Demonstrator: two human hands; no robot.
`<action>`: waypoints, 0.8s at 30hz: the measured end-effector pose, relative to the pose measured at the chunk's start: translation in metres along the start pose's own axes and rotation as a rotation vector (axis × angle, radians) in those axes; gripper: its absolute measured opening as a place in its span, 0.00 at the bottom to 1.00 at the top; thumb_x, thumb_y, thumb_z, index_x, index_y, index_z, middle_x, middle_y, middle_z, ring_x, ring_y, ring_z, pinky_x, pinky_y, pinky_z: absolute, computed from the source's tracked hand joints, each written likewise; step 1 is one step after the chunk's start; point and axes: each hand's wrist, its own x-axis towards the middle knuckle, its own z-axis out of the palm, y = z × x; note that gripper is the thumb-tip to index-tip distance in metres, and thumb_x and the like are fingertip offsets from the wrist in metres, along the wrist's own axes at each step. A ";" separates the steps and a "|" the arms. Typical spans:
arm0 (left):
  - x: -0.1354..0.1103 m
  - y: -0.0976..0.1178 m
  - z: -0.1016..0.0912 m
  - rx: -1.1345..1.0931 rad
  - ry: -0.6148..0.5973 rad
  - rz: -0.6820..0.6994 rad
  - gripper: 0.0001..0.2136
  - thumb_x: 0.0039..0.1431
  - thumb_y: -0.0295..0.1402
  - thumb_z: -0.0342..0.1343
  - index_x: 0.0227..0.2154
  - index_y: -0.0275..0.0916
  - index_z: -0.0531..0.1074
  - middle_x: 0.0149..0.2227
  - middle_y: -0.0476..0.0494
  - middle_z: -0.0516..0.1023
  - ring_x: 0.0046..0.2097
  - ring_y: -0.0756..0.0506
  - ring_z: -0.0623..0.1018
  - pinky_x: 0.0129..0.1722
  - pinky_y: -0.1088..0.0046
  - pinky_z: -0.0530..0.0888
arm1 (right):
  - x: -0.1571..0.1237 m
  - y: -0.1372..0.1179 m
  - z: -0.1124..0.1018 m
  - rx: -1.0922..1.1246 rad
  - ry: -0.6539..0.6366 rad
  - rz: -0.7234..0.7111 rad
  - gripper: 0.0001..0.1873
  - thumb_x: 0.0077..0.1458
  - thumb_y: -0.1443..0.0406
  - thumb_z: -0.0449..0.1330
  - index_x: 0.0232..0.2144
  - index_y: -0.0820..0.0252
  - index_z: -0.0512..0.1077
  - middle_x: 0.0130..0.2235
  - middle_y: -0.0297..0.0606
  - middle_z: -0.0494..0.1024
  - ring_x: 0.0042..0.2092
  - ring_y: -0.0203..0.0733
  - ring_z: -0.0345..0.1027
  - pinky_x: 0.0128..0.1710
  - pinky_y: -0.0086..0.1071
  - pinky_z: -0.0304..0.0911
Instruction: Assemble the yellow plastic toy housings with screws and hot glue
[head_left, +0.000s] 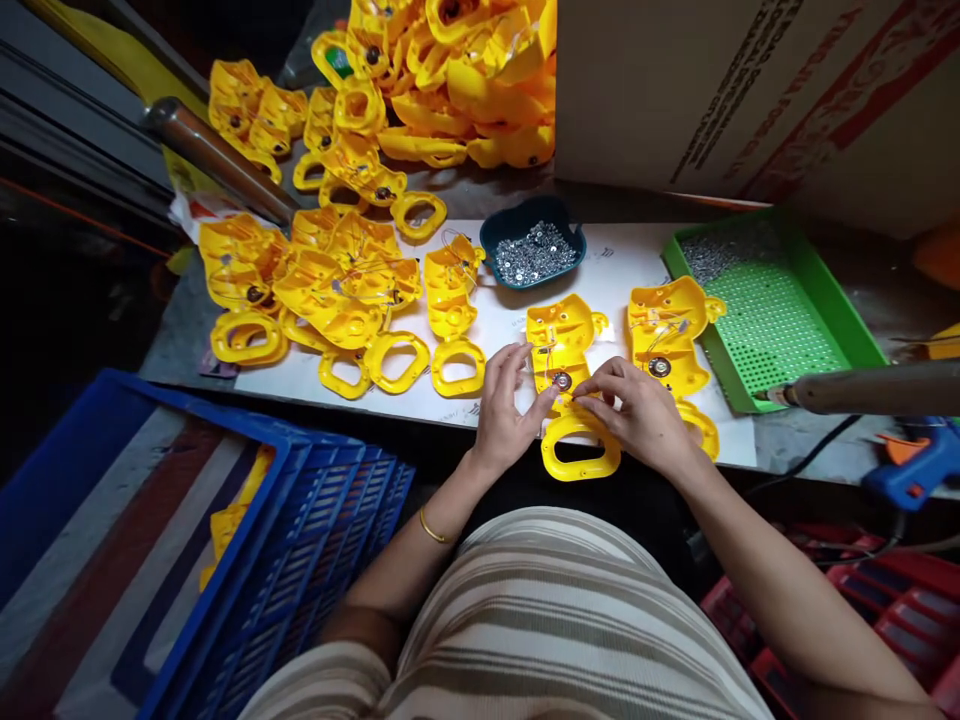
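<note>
A yellow plastic toy shell (564, 345) with a loop handle lies flat at the table's front edge, a small round speaker (562, 381) set in its middle. My left hand (504, 405) rests on its left side, fingers bent, with fingertips touching near the speaker. My right hand (637, 410) is curled over the shell's right side, its fingers pinched together by the speaker on something too small to make out. A second yellow shell (666, 330) lies just to the right.
Many yellow shells (322, 290) are heaped at left and at the back. A dark dish of screws (534, 252), a green tray (772, 310), a cardboard box (750, 90), a soldering tool (862, 390), a blue glue gun (911, 465) and a blue crate (262, 540) surround me.
</note>
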 end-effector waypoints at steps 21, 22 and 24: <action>-0.019 0.009 0.004 -0.045 -0.373 -0.187 0.41 0.56 0.26 0.57 0.68 0.45 0.42 0.31 0.54 0.76 0.27 0.54 0.73 0.34 0.79 0.72 | -0.015 -0.007 0.028 -0.409 0.110 -0.120 0.12 0.63 0.64 0.52 0.36 0.59 0.75 0.36 0.41 0.75 0.35 0.38 0.67 0.23 0.29 0.46; -0.018 0.009 0.004 -0.071 -0.383 -0.194 0.41 0.55 0.25 0.57 0.68 0.45 0.41 0.31 0.55 0.76 0.27 0.54 0.73 0.33 0.79 0.72 | -0.017 -0.006 0.029 -0.409 0.113 -0.136 0.13 0.64 0.64 0.51 0.36 0.59 0.75 0.36 0.41 0.75 0.36 0.38 0.68 0.23 0.29 0.47; -0.018 0.007 0.004 -0.113 -0.388 -0.209 0.42 0.55 0.25 0.56 0.68 0.46 0.40 0.30 0.55 0.75 0.27 0.54 0.73 0.33 0.80 0.72 | -0.021 -0.005 0.027 -0.396 0.093 -0.174 0.15 0.65 0.63 0.49 0.39 0.59 0.75 0.37 0.42 0.75 0.37 0.38 0.68 0.23 0.29 0.50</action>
